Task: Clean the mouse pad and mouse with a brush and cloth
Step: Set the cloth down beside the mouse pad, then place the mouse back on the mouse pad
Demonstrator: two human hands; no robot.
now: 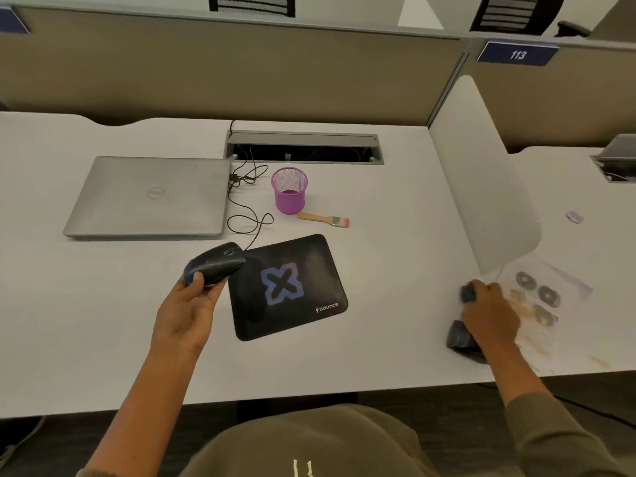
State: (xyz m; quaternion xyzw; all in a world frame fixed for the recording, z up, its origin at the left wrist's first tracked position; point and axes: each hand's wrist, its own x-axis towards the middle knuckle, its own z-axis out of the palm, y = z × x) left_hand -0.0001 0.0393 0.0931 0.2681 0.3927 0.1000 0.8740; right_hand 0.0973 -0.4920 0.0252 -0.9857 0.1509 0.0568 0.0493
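- The mouse [215, 263] is lifted clear of the bench [103, 339], gripped by the left hand [186, 315], whose thumb lies over its rear; the fingers curled beneath are mostly hidden by the mouse body.
- Its black cable [251, 218] loops away from that hand toward a closed grey laptop [148, 197], which lies beyond the left hand.
- The mouse pad [289, 287] lies flat just right of the left hand, between the two hands, black with a blue X mark; the mouse overhangs its near-left corner.
- The brush [323, 219] lies on the bench beyond the pad, well apart from both hands, wooden handle toward a purple mesh cup [290, 191] just beside it.
- The right hand [490, 311] is closed over a dark cloth [459, 337] at the bench's right part; the hand covers most of the cloth, so only a bunched end near the wrist and a bluish bit at the fingertips show.
- Just right of that hand lies a clear sheet [547, 304] with round shapes and brownish smears, too blurred to identify.
- A white divider panel [481, 187] stands beyond the right hand; a small pale scrap [574, 216] past it is unclear.
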